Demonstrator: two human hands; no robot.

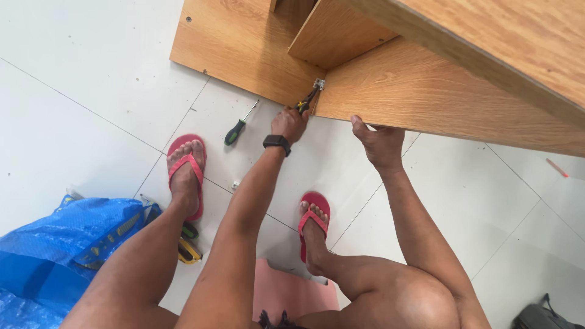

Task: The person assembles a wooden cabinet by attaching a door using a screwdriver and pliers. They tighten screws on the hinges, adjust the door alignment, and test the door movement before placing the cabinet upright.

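Note:
My left hand [289, 123], with a black watch on its wrist, grips a screwdriver [306, 102] with a black and yellow handle. The screwdriver's tip meets a small metal bracket [319, 83] at the corner where the wooden panels join. My right hand [379, 141] holds the lower edge of a long wooden panel [439, 97], thumb on the front face and fingers hidden behind it. A flat wooden board [237, 42] lies on the white tiled floor behind the bracket.
A green-handled screwdriver [235, 130] lies on the floor left of my left hand. My feet wear red flip-flops [190, 159]. A blue bag [55, 256], a yellow tape measure [189, 251] and a small white fitting [235, 184] are at the left. A dark bag [542, 317] sits bottom right.

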